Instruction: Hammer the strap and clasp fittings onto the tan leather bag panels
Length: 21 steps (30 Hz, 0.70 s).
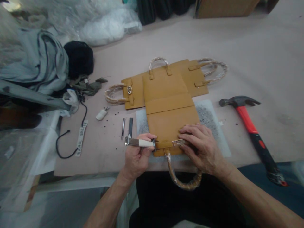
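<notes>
Bare forearms [109, 193] are extended over the table [261, 63] toward a tan panel [173, 118], laid partly on a speckled board [211, 126]. A taped tool [146, 143] is clamped in the fingers of the left hand [136, 158] at the panel's near end; the right hand [201, 145] is laid by a metal fitting [178, 143], thumb apart. Light, pliable handling is expected — best held by the margins, since the film-wrapped handle [188, 186] may be slippery. Handwriting on a white tag [81, 139] cannot be made out.

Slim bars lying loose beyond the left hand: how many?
2: a silver rod and, right of it, a dark flat bar, both on the table. Others could be hidden under the left hand.
</notes>
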### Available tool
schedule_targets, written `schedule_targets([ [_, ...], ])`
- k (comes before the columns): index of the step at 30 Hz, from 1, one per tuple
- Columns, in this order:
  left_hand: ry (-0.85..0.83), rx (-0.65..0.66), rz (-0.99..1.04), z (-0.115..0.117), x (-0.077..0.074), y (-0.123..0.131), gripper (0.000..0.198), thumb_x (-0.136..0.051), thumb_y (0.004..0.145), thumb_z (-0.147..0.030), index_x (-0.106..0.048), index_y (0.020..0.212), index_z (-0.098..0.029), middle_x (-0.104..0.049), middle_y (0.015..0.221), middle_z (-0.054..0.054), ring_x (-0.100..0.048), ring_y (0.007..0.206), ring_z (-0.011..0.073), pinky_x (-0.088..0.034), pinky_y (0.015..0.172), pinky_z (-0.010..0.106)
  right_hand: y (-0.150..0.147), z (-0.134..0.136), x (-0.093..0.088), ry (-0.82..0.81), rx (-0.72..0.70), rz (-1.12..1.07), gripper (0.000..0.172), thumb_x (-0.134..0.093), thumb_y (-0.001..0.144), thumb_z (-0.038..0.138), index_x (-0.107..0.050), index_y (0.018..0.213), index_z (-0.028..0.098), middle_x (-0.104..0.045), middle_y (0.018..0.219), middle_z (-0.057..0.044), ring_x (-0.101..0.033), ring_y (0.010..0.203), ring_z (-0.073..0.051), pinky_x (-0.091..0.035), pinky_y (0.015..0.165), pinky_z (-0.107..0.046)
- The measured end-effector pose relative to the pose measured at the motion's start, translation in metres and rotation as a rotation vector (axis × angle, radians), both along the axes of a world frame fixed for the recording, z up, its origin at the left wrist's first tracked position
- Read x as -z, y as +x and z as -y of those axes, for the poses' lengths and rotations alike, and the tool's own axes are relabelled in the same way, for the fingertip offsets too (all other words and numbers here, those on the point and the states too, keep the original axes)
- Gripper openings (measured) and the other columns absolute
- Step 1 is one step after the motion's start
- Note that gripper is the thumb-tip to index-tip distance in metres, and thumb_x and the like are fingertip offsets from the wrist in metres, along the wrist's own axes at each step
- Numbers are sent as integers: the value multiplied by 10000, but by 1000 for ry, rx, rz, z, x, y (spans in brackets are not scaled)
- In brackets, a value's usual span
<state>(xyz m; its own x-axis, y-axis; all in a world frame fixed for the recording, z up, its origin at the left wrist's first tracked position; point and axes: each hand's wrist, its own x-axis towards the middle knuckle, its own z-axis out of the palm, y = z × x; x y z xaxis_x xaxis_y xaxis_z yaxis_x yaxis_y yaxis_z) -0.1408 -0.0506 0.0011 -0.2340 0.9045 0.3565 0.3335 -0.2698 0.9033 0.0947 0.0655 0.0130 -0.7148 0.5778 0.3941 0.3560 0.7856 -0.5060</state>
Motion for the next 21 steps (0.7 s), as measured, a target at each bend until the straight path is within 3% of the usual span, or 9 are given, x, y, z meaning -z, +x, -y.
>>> schedule_targets([
  [15, 59, 36, -116, -4, -4, 2, 99, -619, 939, -130, -630, 1026, -177, -707, 1085, 86, -717, 1024, 202, -586, 926, 361, 0, 1, 0, -25, 12, 14, 178, -611, 969, 285, -661, 1120, 205, -683, 1184, -101, -590, 1142, -283, -403, 1031, -509],
  [21, -3, -25, -77, -1, 1, 5, 67, -601, 958, -150, -617, 1014, -183, -700, 1088, 91, -728, 1013, 222, -590, 918, 396, 1, 1, 1, -19, 14, 13, 180, -609, 967, 288, -654, 1123, 211, -685, 1191, -103, -591, 1144, -288, -407, 1034, -514],
])
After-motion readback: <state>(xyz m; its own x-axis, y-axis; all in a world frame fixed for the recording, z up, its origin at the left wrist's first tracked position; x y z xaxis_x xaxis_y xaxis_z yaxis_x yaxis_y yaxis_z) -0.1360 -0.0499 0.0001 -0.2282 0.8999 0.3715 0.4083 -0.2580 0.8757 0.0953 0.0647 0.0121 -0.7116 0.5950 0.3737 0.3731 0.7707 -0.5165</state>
